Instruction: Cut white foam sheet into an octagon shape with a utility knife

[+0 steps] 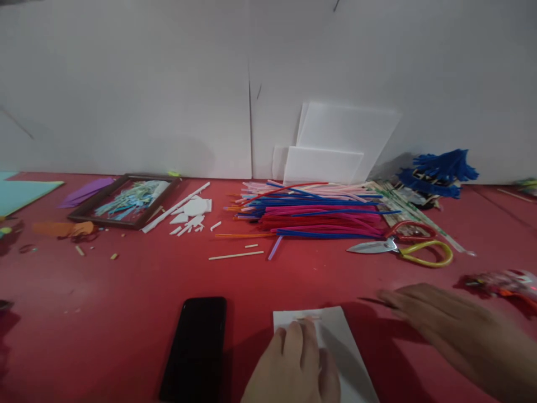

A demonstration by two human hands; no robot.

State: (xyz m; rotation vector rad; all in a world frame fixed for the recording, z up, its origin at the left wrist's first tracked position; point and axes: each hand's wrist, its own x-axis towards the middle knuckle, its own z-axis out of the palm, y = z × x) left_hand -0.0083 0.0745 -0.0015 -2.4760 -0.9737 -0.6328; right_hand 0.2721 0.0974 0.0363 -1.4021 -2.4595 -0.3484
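My left hand (293, 364) lies on a white sheet of paper or card (344, 352) near the bottom edge, its fingers stretched forward and pressing on it. Just beyond those fingertips, a small pale strip (308, 318) shows near the sheet's far edge. To the right, my right hand (440, 324) is closed around a thin dark pointed stick-like tool (375, 302), its tip pointing left above the red table; its exact kind is unclear. A black phone (195, 347) lies left of the sheet.
Behind the hands lie scissors (403, 246), a pile of colourful pipe cleaners (310, 215), thin wooden sticks (235, 255) and white scraps (195, 208). A brown frame (75, 215) lies at left. White boards (344, 134) lean on the wall; blue fringed material (444, 170) stands at right.
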